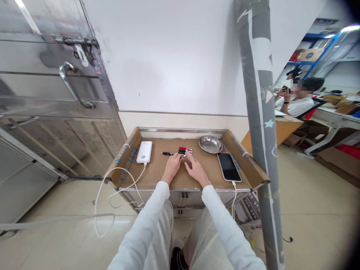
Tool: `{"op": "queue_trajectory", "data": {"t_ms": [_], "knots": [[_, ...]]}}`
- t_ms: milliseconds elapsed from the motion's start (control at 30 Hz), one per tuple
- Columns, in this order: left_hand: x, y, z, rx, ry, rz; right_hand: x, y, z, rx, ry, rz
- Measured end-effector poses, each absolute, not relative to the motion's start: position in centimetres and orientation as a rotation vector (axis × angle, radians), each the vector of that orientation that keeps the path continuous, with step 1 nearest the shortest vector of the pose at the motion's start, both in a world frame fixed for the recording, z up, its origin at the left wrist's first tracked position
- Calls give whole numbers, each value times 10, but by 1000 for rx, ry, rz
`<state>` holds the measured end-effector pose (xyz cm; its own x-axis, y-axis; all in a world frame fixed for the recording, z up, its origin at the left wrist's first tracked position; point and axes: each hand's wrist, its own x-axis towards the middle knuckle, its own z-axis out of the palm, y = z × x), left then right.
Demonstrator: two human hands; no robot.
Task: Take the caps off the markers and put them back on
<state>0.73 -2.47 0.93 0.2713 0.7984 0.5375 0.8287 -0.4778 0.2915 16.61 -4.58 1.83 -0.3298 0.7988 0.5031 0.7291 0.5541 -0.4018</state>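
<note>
My left hand [172, 166] and my right hand [196, 168] rest side by side on a cardboard-lined tray table [157, 172], fingers stretched toward a small cluster of pens [185, 150] with red and black caps. The fingertips of both hands touch or nearly touch the cluster. One black pen [167, 153] lies apart, just left of it. Neither hand grips anything that I can see.
A white power bank [144, 152] with a white cable [112, 187] lies at the left. A steel bowl [210, 144] sits back right, with a phone [228, 167] in front of it. A grey pole [260, 123] stands right, a metal door [53, 86] left, and another person [298, 99] sits far right.
</note>
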Motion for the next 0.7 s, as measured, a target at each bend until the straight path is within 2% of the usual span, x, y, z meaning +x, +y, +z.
{"op": "queue_trajectory", "data": {"t_ms": [267, 700], "knots": [[5, -30, 12, -1975, -1978, -913, 165, -39, 11, -1258, -2069, 157], [8, -24, 3, -1952, -2011, -840, 166, -31, 4, -1343, -2080, 7]]}}
